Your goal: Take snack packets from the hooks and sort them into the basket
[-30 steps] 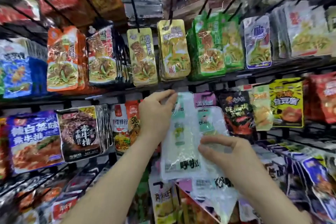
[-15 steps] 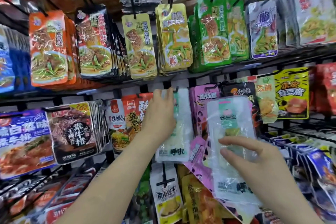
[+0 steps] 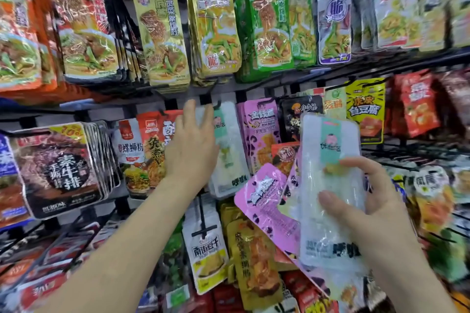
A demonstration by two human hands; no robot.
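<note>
My right hand (image 3: 366,201) holds a stack of snack packets low at the right: a clear white packet (image 3: 330,185) on top and pink packets (image 3: 267,201) fanned out beneath it. My left hand (image 3: 190,150) reaches up to the middle row, its fingers on the top of a clear white packet (image 3: 231,160) that hangs from a black hook (image 3: 216,105). Whether the fingers pinch that packet I cannot tell. No basket is in view.
Rows of packets hang on black hooks all around: yellow (image 3: 162,40) and green (image 3: 267,23) ones above, pink (image 3: 259,129) and black (image 3: 297,114) ones between my hands, a dark stack (image 3: 58,168) to the left, more packets (image 3: 206,249) below.
My right hand has drawn its white packet off to the right and down. My left hand has stayed at the hanging white packet, its fingers now higher at the hook. The view has tilted up.
</note>
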